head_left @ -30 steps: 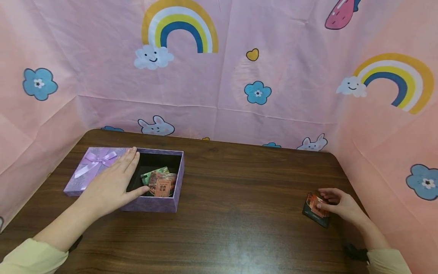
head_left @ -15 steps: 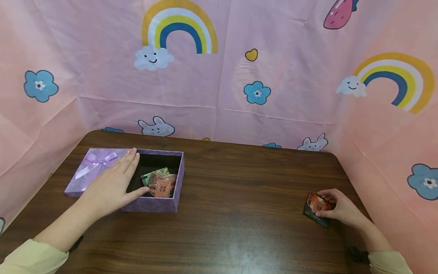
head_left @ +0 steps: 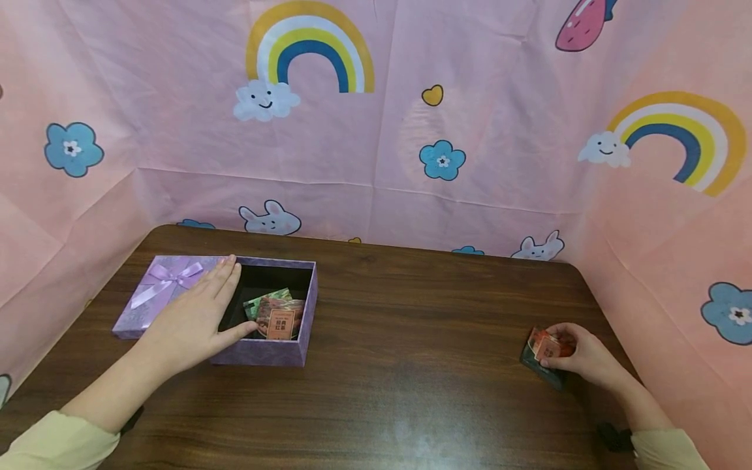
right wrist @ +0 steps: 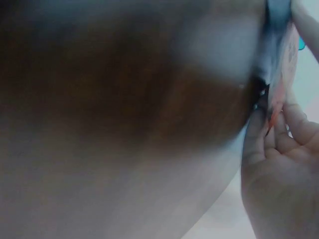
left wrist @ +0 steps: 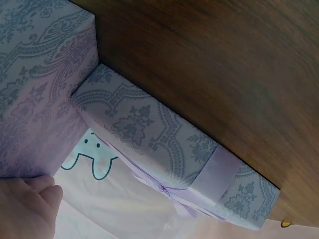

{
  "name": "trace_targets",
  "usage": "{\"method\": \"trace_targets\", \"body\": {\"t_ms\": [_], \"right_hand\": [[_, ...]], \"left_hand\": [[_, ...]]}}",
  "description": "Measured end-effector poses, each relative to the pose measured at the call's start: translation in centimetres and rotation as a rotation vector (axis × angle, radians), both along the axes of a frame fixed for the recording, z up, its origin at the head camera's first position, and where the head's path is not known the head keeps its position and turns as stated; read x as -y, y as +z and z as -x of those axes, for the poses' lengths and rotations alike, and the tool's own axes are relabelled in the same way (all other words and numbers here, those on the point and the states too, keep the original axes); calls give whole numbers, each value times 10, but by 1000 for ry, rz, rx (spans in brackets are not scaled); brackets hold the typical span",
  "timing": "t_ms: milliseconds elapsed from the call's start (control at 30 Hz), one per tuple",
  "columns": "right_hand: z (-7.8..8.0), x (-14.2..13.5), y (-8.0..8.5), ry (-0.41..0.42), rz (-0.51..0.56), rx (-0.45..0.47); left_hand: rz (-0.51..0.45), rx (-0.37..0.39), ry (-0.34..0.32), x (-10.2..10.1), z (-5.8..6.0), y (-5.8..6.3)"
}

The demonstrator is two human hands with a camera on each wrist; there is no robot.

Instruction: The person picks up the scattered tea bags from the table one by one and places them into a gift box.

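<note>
My left hand (head_left: 190,320) lies over the left side of a purple patterned gift box (head_left: 258,352), fingers straight and thumb at the front rim. Inside the box rest a green tea packet (head_left: 254,305) and a red-brown tea packet (head_left: 281,321), overlapping. At the far right, my right hand (head_left: 590,358) pinches a red-orange tea packet (head_left: 549,347) between thumb and fingers. A dark green, flat piece (head_left: 531,367) lies against the underside of that packet. In the right wrist view, the red packet (right wrist: 284,82) stands nearly edge-on between the fingers.
The box's lid (head_left: 143,307), with a lilac ribbon bow (head_left: 170,277), sits left of the box, partly behind my left hand. Pink printed cloth (head_left: 382,143) rises along the back and both sides of the brown wooden table (head_left: 411,326).
My right fingers have closed onto the red-orange packet, with the thumb now at its near edge. The dark piece under it has shifted slightly and looks blurred. My left hand stays put.
</note>
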State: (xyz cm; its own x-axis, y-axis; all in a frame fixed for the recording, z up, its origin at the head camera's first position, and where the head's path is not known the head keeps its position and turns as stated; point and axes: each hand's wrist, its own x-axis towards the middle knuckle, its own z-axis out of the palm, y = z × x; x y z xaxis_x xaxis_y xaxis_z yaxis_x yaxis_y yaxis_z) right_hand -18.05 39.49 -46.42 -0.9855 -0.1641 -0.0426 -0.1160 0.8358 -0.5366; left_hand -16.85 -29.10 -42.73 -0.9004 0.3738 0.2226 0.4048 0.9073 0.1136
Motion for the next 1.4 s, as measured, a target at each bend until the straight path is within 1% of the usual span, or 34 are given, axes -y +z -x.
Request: {"method": "trace_targets", "body": {"t_ms": [133,267,400,600,800,1000,1200,1400], "right_hand": [[4,2,4,-21,11,27],[7,6,7,-40,13,20],[11,11,11,-52,24,-33],[18,21,20,-93,21,-155],[26,30,30,-121,94,-213],[34,40,39,-110,124,-270],[44,59,48,-85,113,-330],[59,88,57,-60,139,-333]], "left_hand": [[4,2,3,0,0,0],[9,3,3,0,0,0],[11,11,5,-1,0,0],[13,15,8,-1,0,0],[12,9,8,-1,-1,0],[12,9,6,-2,-1,0],[12,6,5,-1,0,0],[12,21,11,0,1,0]]}}
